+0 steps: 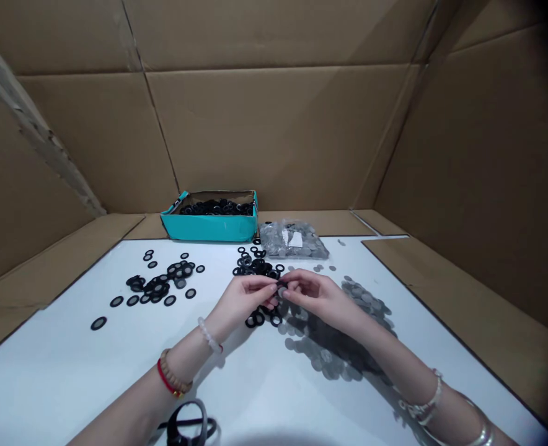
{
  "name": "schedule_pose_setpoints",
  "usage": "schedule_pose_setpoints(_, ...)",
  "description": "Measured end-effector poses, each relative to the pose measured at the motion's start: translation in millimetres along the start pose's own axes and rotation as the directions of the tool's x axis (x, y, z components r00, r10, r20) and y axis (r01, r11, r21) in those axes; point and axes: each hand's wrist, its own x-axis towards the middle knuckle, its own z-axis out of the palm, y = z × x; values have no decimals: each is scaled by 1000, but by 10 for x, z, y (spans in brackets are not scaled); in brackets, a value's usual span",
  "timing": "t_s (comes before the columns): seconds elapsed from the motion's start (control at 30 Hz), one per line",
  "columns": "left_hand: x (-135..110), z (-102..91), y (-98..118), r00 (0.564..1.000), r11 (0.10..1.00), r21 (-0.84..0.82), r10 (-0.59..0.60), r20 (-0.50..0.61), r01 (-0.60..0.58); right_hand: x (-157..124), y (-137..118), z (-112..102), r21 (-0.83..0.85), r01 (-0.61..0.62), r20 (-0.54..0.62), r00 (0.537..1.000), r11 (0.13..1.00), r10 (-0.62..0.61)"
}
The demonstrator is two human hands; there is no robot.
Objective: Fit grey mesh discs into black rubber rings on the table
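Note:
My left hand (246, 296) and my right hand (319, 300) meet above the middle of the white table, fingertips nearly touching. Pinched in my left fingers is a black ring, mostly hidden by them. The right thumb and fingers close on a small grey disc (282, 291) at the ring. Beneath and behind the left hand lies a pile of loose black rings (258, 266). Many thin grey discs (327, 359) spread under my right hand and forearm. To the left are scattered black rings with grey centres (157, 288).
At the back stands a teal box (211, 228) filled with black rings. Beside it lies a clear bag (295, 240) of grey discs with a white label. A black looped object (186, 424) sits at the near edge. Cardboard walls (274, 136) enclose the white table (92, 384).

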Motion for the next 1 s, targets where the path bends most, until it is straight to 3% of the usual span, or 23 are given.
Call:
schedule_pose_setpoints(0.13,-20,11,19,1000,1000,-2,19,25,-19,-7,-50,36,115,-25,3,1000,993,25)
schedule_pose_setpoints(0.37,-13,21,-23,997,996,28,82,-15,-82,-27,-184,40,78,-15,-8,1000,997,16)
schedule_pose_setpoints(0.53,-18,40,-8,988,984,118,138,-66,-130,-26,-140,49,88,4,-65,998,996,1)
schedule_pose_setpoints(0.77,-23,40,-28,982,964,204,182,-44,-169,-32,-102,85,115,41,-91,995,993,-31)
schedule_pose_setpoints(1.0,-2,23,1,986,984,108,150,-70,-142,-65,-127,106,122,54,-70,996,991,-46)
